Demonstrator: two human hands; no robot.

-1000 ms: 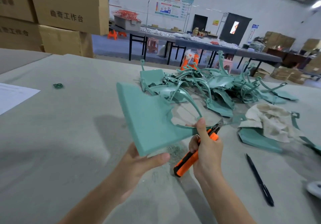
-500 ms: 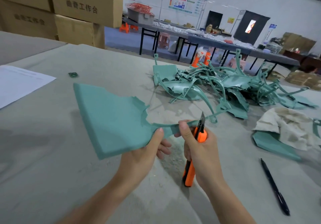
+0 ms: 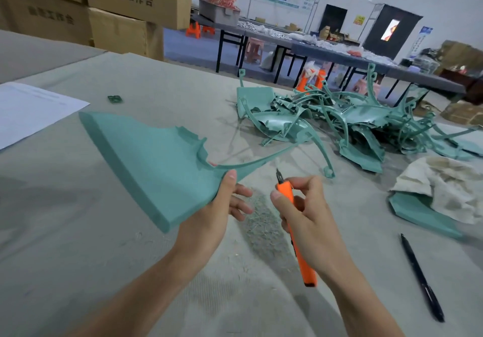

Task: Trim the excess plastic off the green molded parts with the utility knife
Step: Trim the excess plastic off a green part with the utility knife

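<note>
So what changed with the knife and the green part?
The right hand pulled the utility knife off the green part; the blade now sits clear below its thin strip. The left hand still grips the part, the right the knife. Scrap pile and pen unmoved.

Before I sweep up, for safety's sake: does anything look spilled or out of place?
Shavings litter the table near the knife, and a crumpled rag lies draped over a green part at the right.
</note>
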